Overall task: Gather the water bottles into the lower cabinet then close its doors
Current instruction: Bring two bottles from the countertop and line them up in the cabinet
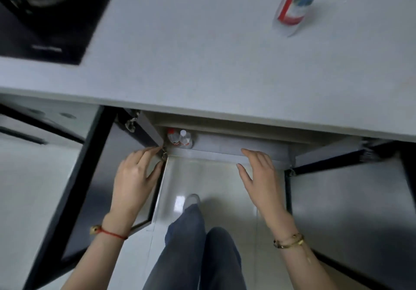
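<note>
Two small water bottles point(180, 138) with red labels stand at the left end of the lower cabinet point(236, 149), just under the counter edge. A third water bottle point(297, 1) with a red and blue label stands on the grey counter at the upper right. Both cabinet doors hang wide open: the left door point(96, 177) and the right door point(351, 202). My left hand point(135, 177) hovers by the left door's hinge edge, fingers spread and holding nothing. My right hand point(261, 177) is spread, empty, in front of the cabinet's front edge.
A black cooktop point(45, 17) is set into the counter point(191, 53) at the upper left. My legs in blue jeans and one shoe point(192, 199) stand on the shiny floor between the open doors.
</note>
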`<state>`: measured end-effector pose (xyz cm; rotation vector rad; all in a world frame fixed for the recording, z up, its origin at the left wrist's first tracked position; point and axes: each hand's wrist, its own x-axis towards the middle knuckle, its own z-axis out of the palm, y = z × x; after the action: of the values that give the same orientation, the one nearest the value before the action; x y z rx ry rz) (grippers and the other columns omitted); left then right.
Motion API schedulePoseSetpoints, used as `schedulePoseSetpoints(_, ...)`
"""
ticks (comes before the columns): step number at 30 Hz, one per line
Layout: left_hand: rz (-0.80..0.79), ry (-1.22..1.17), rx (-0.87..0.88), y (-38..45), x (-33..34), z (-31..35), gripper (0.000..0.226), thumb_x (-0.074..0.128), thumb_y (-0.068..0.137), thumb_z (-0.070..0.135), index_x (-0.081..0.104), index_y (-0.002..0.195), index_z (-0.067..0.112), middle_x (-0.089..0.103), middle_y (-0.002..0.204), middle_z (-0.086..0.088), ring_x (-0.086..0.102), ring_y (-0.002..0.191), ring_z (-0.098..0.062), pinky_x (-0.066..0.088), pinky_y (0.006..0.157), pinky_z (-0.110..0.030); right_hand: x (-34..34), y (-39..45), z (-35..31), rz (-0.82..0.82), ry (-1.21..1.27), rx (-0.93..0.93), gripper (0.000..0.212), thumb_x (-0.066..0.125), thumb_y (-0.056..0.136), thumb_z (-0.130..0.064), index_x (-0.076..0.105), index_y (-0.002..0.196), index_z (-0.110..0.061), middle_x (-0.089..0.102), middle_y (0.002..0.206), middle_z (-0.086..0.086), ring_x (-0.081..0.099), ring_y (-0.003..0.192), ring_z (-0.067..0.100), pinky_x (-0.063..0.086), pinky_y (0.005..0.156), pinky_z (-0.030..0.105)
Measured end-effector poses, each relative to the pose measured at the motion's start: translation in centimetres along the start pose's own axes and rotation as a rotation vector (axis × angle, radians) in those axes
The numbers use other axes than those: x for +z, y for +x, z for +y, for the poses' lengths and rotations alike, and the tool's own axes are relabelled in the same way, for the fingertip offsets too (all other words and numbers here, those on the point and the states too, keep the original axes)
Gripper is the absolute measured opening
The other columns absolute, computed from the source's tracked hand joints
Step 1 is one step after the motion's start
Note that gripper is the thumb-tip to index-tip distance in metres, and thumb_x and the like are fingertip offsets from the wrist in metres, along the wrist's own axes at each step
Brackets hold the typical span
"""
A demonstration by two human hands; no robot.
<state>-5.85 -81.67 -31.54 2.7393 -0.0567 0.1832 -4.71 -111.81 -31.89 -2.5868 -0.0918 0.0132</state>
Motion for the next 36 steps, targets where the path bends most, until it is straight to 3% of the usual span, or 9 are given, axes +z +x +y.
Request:
schedulePoseSetpoints(6,0.046,-0.045,0.118,1.0,-11.9,7.1,0.033,0.058,0.091,0.026,0.066,0.119,0.010,0.070,0.110,-0.007,0.065,0.098,-0.027,0.054,0.084,-0.044,-13.3,-3.2,-6.0,0.040,-0.034,0.063,0.039,0.058,0.095,-0.024,0.054,0.132,-0.011,0.060,0.124,0.008,0.054,0.116,0.023,0.044,0.099,0.035)
schedulePoseSetpoints(13,0.053,-0.104,0.241,5.5,-18.3,12.1,0.031,0.066,0.091,0.019,0.064,0.121,0.010,0.069,0.108,-0.007,0.063,0.098,-0.026,0.052,0.084,-0.040,-20.2,-3.8,-8.7,0.145,-0.020,0.130,0.039,0.056,0.096,-0.027,0.053,0.133,-0.015,0.059,0.126,0.004,0.048,0.119,0.014,0.041,0.099,0.027)
schedulePoseSetpoints(18,0.061,-0.146,0.331,10.6,-19.2,14.3,0.032,0.064,0.092,0.021,0.064,0.123,0.012,0.070,0.112,-0.006,0.063,0.105,-0.028,0.051,0.088,-0.040,-22.5,-2.1,-9.0,0.218,-0.016,0.184,0.040,0.056,0.096,-0.027,0.053,0.134,-0.013,0.059,0.127,0.004,0.050,0.121,0.018,0.043,0.101,0.033)
schedulePoseSetpoints(22,0.060,-0.169,0.404,14.9,-19.6,17.5,0.034,0.067,0.091,0.019,0.064,0.124,0.012,0.070,0.115,-0.006,0.062,0.108,-0.027,0.047,0.090,-0.035,-24.6,-0.5,-8.5,0.302,-0.016,0.251,0.040,0.054,0.097,-0.028,0.052,0.136,-0.015,0.056,0.131,0.002,0.045,0.125,0.016,0.037,0.101,0.025)
schedulePoseSetpoints(28,0.065,-0.190,0.511,22.5,-18.9,23.8,0.038,0.066,0.091,0.023,0.061,0.128,0.012,0.069,0.118,-0.008,0.062,0.110,-0.030,0.050,0.090,-0.041,-29.0,3.5,-5.5,0.405,-0.060,0.300,0.041,0.055,0.098,-0.028,0.051,0.136,-0.014,0.057,0.132,0.004,0.045,0.125,0.016,0.034,0.100,0.024)
schedulePoseSetpoints(31,0.078,-0.172,0.520,26.5,-17.7,27.4,0.039,0.067,0.090,0.022,0.060,0.128,0.011,0.069,0.119,-0.010,0.063,0.106,-0.033,0.051,0.085,-0.042,-31.4,6.1,-2.9,0.429,-0.087,0.301,0.041,0.055,0.097,-0.028,0.052,0.136,-0.013,0.058,0.133,0.005,0.048,0.124,0.020,0.034,0.101,0.025)
schedulePoseSetpoints(36,0.068,-0.067,0.441,32.8,-14.3,32.2,0.047,0.067,0.088,0.019,0.056,0.132,0.009,0.063,0.129,-0.012,0.059,0.112,-0.035,0.048,0.091,-0.044,-35.5,10.5,2.4,0.432,-0.106,0.298,0.042,0.054,0.097,-0.031,0.051,0.136,-0.016,0.056,0.136,0.003,0.049,0.127,0.020,0.035,0.102,0.025)
